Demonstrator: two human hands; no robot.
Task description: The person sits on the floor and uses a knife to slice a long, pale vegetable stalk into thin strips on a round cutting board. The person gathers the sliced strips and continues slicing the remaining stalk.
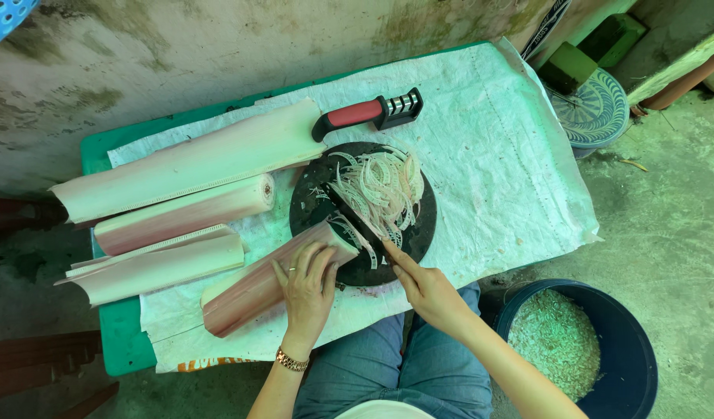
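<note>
Left hand (pixel 306 289) lies palm-down on a pinkish banana stem section (pixel 272 281), fingers spread over its top, pressing it down; grip loose and flat, not wrapped round. The stem lies tilted, its cut end resting on the dark round chopping board (pixel 419 233). Right hand (pixel 427 287) has its grip closed round the handle of a dark-bladed knife (pixel 353 217), blade running up-left across the board, just beside the stem's cut end. Pile of thin pale slices (pixel 380 186) heaped on the board's far half. Board sits on a white woven sack (pixel 497 155) spread over a green bench (pixel 120 326). Three more stem sections (pixel 186 209) lie side by side to the left. Red-handled knife sharpener (pixel 369 114) beyond the board. Dark blue tub (pixel 632 341) of chopped slices on the floor, right of the knees.
</note>
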